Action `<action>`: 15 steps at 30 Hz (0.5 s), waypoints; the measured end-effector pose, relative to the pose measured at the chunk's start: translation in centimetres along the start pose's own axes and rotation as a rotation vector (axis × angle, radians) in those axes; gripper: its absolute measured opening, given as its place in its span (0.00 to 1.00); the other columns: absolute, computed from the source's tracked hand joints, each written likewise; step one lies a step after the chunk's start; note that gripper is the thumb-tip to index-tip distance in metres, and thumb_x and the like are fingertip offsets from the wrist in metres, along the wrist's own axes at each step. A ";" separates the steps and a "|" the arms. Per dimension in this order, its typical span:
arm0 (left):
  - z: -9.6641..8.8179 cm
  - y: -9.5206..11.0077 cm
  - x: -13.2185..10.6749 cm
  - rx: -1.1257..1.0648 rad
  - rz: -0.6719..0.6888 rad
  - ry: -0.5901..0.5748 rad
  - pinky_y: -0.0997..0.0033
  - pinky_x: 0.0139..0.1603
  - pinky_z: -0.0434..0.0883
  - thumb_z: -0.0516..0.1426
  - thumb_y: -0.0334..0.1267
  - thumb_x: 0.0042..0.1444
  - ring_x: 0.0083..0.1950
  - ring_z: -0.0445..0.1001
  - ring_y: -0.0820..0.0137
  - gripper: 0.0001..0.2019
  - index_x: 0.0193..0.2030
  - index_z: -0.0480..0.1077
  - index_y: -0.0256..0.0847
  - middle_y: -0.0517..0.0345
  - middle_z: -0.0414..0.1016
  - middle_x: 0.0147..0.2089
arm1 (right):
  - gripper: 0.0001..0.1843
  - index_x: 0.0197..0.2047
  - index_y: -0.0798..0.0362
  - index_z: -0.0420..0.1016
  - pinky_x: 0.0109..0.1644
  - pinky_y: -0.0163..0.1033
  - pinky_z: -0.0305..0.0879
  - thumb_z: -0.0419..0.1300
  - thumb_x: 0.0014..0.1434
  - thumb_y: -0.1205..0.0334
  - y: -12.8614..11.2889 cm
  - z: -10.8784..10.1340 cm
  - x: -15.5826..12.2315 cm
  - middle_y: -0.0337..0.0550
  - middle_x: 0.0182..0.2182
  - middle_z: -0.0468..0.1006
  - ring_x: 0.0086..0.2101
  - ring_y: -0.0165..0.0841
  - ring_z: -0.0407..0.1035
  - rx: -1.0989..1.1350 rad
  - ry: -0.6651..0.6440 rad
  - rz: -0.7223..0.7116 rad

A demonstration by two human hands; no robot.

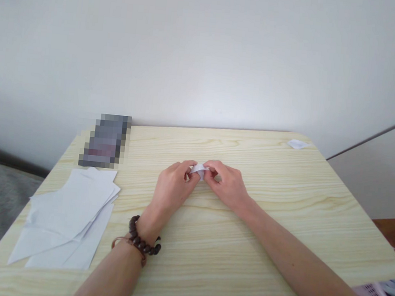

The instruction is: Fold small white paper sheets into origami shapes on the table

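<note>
Pinching a small folded paper (200, 168) from both sides, the two hands meet near the centre of the frame. Left hand (176, 183) and right hand (229, 181) each have their grip closed on it, thumb against fingers, one at each end; that opposed hold probably lets a light, limp piece be tensioned and steadied between them. The fingertips hide part of the paper, so its exact folds cannot be told. It is held just over or against the worktop (267, 220); whether it touches is unclear, though a hard surface so close would seem handy for support.

Loose white sheets (69, 205) overlap at the lower left of the frame, likely put aside within reach of the left arm, which wears a dark beaded bracelet (139, 241). Behind them, a blurred dark object (105, 141) lies at the left. Another small white paper piece (297, 144) rests near the far right corner, well apart from the hands.
</note>
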State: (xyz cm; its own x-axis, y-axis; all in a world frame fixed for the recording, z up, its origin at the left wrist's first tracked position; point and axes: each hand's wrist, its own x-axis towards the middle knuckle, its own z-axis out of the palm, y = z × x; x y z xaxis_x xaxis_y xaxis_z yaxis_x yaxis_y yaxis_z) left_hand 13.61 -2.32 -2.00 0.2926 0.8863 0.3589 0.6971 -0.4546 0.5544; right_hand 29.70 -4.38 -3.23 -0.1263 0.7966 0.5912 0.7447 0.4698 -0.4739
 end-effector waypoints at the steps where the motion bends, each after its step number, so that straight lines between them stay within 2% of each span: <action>1: 0.0 0.1 0.0 -0.010 -0.017 0.000 0.72 0.34 0.68 0.55 0.34 0.53 0.29 0.72 0.71 0.12 0.43 0.74 0.39 0.57 0.77 0.31 | 0.07 0.39 0.50 0.72 0.31 0.30 0.67 0.54 0.59 0.66 0.0 0.0 0.0 0.38 0.29 0.80 0.28 0.28 0.74 -0.009 0.008 -0.012; 4: -0.2 0.4 0.0 -0.147 -0.117 -0.029 0.73 0.32 0.68 0.55 0.35 0.52 0.24 0.70 0.74 0.13 0.45 0.72 0.39 0.58 0.77 0.32 | 0.09 0.41 0.50 0.73 0.35 0.31 0.69 0.53 0.61 0.67 0.2 -0.2 0.0 0.40 0.32 0.80 0.30 0.29 0.75 -0.014 0.030 -0.072; 7: -0.6 0.5 0.1 -0.499 -0.257 -0.168 0.73 0.28 0.70 0.55 0.38 0.54 0.22 0.70 0.76 0.20 0.54 0.67 0.38 0.57 0.78 0.35 | 0.10 0.43 0.50 0.74 0.37 0.33 0.69 0.53 0.62 0.66 0.7 -0.5 -0.1 0.42 0.33 0.80 0.33 0.30 0.75 0.010 0.024 -0.136; 10: -1.2 0.4 0.4 -0.812 -0.353 -0.274 0.71 0.31 0.74 0.57 0.40 0.51 0.29 0.74 0.71 0.26 0.57 0.62 0.34 0.55 0.78 0.34 | 0.12 0.47 0.50 0.73 0.38 0.34 0.70 0.52 0.63 0.66 1.2 -0.9 -0.1 0.43 0.35 0.80 0.35 0.30 0.75 0.055 -0.001 -0.173; 15: -2.0 0.0 0.8 -1.024 -0.366 -0.328 0.66 0.36 0.77 0.58 0.40 0.50 0.41 0.76 0.64 0.21 0.50 0.68 0.33 0.50 0.78 0.38 | 0.12 0.47 0.50 0.73 0.39 0.34 0.70 0.53 0.62 0.67 1.3 -1.4 0.0 0.44 0.39 0.79 0.37 0.30 0.74 0.064 -0.030 -0.234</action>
State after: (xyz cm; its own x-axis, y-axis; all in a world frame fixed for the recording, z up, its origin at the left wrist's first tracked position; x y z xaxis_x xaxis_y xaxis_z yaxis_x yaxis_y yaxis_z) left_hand 12.53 -1.78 -0.28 0.4438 0.8924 -0.0814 -0.0427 0.1117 0.9928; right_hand 31.58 -4.29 -2.97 -0.3112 0.6735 0.6705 0.6502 0.6655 -0.3667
